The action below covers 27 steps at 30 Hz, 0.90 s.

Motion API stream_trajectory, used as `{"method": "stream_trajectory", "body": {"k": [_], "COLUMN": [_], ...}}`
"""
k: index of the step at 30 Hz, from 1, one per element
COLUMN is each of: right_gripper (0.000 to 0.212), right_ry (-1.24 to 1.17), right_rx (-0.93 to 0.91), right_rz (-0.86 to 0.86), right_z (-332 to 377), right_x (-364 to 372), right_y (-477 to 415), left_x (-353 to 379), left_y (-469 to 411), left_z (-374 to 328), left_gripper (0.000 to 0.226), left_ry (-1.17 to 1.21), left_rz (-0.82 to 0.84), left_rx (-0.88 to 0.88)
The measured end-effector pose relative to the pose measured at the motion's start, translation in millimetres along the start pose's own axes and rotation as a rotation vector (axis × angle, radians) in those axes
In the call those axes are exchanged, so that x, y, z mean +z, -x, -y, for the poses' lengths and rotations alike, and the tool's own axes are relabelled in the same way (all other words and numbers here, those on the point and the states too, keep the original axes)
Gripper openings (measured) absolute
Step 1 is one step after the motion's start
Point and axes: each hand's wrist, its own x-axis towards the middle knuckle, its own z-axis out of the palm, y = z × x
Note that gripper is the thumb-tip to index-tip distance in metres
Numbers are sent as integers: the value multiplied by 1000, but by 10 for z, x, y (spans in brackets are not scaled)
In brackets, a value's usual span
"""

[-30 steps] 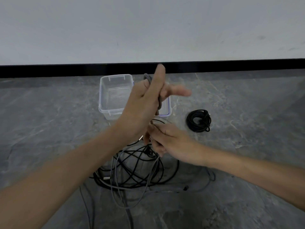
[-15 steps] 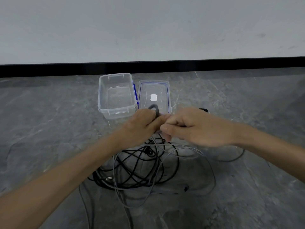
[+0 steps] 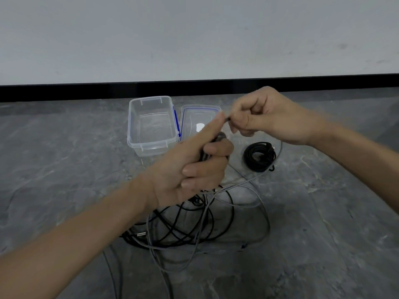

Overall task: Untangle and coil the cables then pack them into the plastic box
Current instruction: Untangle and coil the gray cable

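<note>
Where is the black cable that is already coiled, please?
In the head view the coiled black cable lies on the grey floor, right of the box lid, below the right hand and beyond the tangled cables.

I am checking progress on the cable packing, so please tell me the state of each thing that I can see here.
plastic box: open, empty, on the floor.
lid: off, lying beside the box.
coiled black cable: wound up, on the floor, not yet packed.
cable pile: tangled, on the floor.
grey cable: partly gathered in one hand, the rest loose.
left hand: grips the gathered grey cable.
right hand: pinches the grey cable.
</note>
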Motion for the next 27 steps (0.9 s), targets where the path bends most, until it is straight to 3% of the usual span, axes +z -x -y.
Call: {"method": "stream_trajectory", "body": {"k": [3, 5, 7, 11, 13, 16, 18, 22, 27], "right_gripper": [32, 39, 52, 34, 35, 42, 41, 33, 32], "right_ry": [-83, -147, -251, -461, -568, -622, -554, -302, 208], "right_rx": [5, 20, 51, 144, 206, 244, 280, 339, 312], "right_rz": [-21, -54, -85, -128, -117, -25, 23, 7, 22], "right_z": [-183, -311, -410, -468, -456, -372, -309, -244, -81], "right_x": [147, 310, 475, 770, 923, 1166, 1278, 1273, 1042], "right_y": [29, 28, 11, -1, 31, 140, 217, 295, 291], "left_x": [10, 7, 27, 88, 95, 111, 25, -229, -338], "left_y": [41, 37, 20, -2, -24, -106, -150, -119, -78], "left_z": [-85, -99, -75, -89, -130, -203, -196, -61, 64], "left_gripper": [49, 52, 57, 51, 53, 54, 51, 61, 64], "left_ry": [203, 269, 47, -418, -477, -360, -465, -902, -1206], "left_rz": [136, 136, 24, -245, -320, -454, -604, -807, -757], "left_rx": [53, 96, 178, 356, 406, 486, 553, 595, 449]}}
